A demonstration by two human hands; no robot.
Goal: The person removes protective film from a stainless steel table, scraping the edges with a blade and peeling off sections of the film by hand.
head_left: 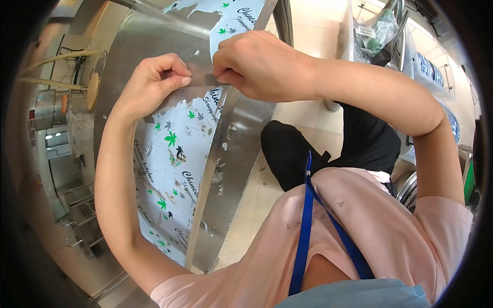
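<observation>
Stainless steel table (pixel 128 56) lies under both hands, partly covered by torn white film (pixel 174 138) printed with green and black leaves and lettering. My left hand (pixel 149 84) is closed, thumb and forefinger pinched low over bare metal at the torn edge. Opposite it, my right hand (pixel 262 64) is closed in a pinch near the table's edge, its fingertips partly hidden. A thin see-through strip seems to run between the two pinches. Whether it is loose film or tape I cannot tell. More printed film (pixel 233 23) lies beyond my right hand.
Right of the table is a tiled floor (pixel 308 123), with my knees close to the table edge. Shelving with a clear bin (pixel 377 36) of bagged items and blue-patterned dishes (pixel 429 72) stands at the upper right. Metal equipment (pixel 49 115) and a wooden-handled tool (pixel 92 91) are at the left.
</observation>
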